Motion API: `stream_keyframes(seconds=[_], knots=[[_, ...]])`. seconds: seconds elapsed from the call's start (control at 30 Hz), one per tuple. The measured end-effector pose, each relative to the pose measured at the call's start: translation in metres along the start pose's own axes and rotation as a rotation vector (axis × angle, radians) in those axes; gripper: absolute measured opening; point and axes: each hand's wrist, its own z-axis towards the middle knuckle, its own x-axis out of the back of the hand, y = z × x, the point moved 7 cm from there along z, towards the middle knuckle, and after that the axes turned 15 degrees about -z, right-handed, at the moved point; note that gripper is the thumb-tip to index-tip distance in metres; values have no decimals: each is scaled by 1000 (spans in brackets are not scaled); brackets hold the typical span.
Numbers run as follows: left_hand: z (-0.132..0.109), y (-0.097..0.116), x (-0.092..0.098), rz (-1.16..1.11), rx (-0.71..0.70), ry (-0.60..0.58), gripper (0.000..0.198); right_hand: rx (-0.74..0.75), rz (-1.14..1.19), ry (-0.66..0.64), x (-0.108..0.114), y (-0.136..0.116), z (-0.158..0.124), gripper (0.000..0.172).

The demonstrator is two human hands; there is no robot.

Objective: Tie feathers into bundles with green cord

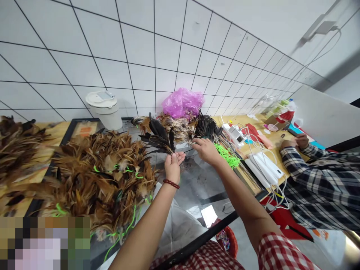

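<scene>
My left hand [173,165] pinches a small bunch of black feathers [159,135] by the quill ends, thumb on top, and the feathers fan up and to the left. A beaded bracelet [171,183] circles that wrist. Beside it on the right, my right hand [206,150] is held with its fingers curled together; anything between the fingertips is too small to make out. Just beyond the right hand lies a pile of black feathers [207,125]. Brown and pale feathers [174,125] lie next to that pile. Bright green ties [227,155] are heaped to the right of my right hand.
A big heap of brown feathers [104,168] with green ties covers the left side. Against the tiled wall stand a white lidded bin [108,112] and a pink plastic bag [184,102]. At right are a power strip [234,134], cables, and a person in a plaid sleeve [298,161].
</scene>
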Motion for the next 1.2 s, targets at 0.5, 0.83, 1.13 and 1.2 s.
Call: stream_keyframes(seconds=[0.5, 0.83, 1.13, 1.2], knots=[[-11, -9, -13, 88, 222, -116, 29, -597, 1471, 22, -15, 22, -22, 30], [-8, -6, -8, 52, 149, -70, 25, -265, 122, -89, 17, 21, -32, 20], [-10, -20, -8, 260, 259, -134, 21, 120, -149, -54, 44, -9, -15, 23], [-10, -21, -8, 323, 221, -153, 17, 164, -158, -56, 45, -16, -10, 26]])
